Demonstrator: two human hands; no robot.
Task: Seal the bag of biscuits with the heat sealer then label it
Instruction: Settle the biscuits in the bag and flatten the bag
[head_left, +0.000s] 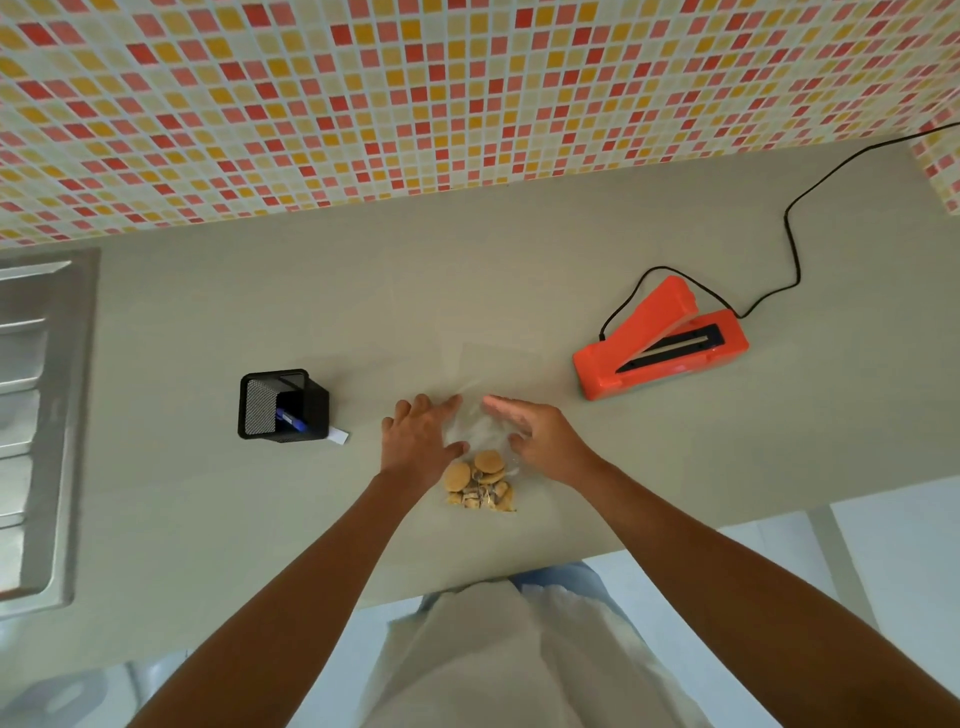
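A clear plastic bag (480, 426) lies flat on the grey counter (363, 291), with round and broken biscuits (480, 486) bunched at its near end. My left hand (421, 441) rests palm down on the bag's left side, fingers spread. My right hand (540, 439) presses the bag's right side, fingers straight and pointing left. The bag's open end reaches away from me, hard to make out. An orange heat sealer (660, 340) sits open at the right, its arm raised. A small white label (340, 436) lies beside the black pen holder.
A black mesh pen holder (283, 405) with a blue pen stands to the left. The sealer's black cord (795, 228) snakes to the back right. A steel sink drainer (36, 426) fills the far left. A tiled wall backs the counter; its near edge runs below the biscuits.
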